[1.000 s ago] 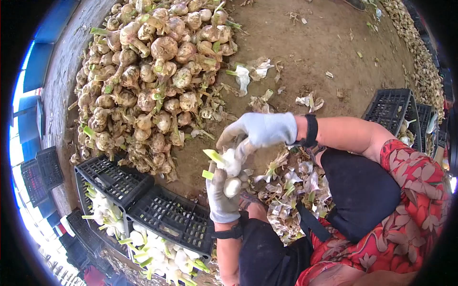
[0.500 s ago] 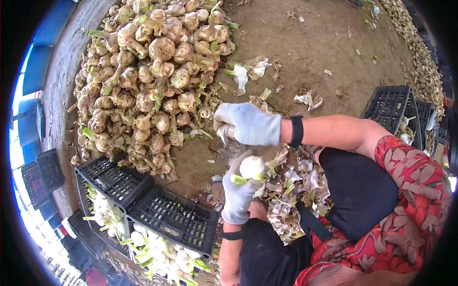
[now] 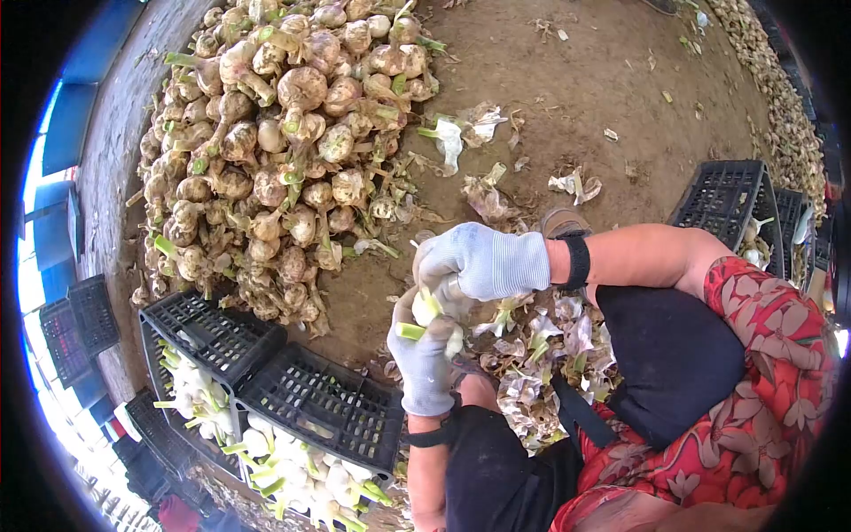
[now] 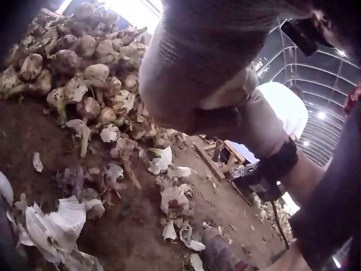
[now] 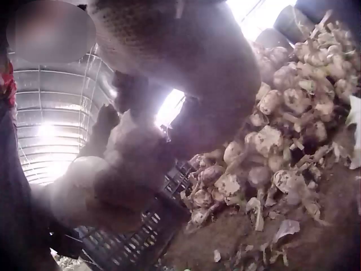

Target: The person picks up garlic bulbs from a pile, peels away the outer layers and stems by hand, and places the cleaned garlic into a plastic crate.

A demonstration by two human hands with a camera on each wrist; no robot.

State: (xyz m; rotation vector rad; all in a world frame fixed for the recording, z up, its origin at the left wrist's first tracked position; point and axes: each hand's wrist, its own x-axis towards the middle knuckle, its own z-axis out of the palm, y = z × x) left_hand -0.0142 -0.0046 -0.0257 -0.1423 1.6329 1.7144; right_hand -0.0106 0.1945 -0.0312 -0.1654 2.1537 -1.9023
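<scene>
The dirt floor (image 3: 612, 97) spreads out in front of me, and the big pile of garlic (image 3: 266, 177), the bulbs still in their brownish skins with some green stems, sits on it well beyond my hands. On my left are the black crates (image 3: 324, 412), and clean white garlic (image 3: 341, 483) with pale green stalks shows beside and under their slatted sides; another crate (image 3: 722, 199) stands off to my right. Between and around my legs lie papery peelings (image 3: 541, 372), close by my hands, with looser scraps (image 3: 452, 146) scattered farther out. Both my hands are in light gloves and close together. My left hand (image 3: 424, 368) grips from below, thumb and fingers curled round garlic, and my right hand (image 3: 496, 259) is bent in from the right, its fingers curled down on the top of the bulb. That white bulb (image 3: 425, 308) lies between the two, pinched at my left fingers and touching my right ones. A cut green stub (image 3: 409, 331) pokes out just below it, over my left thumb side, and a bit of white (image 3: 455, 341) shows past my left fingers; I can't tell whether they belong to one bulb.
</scene>
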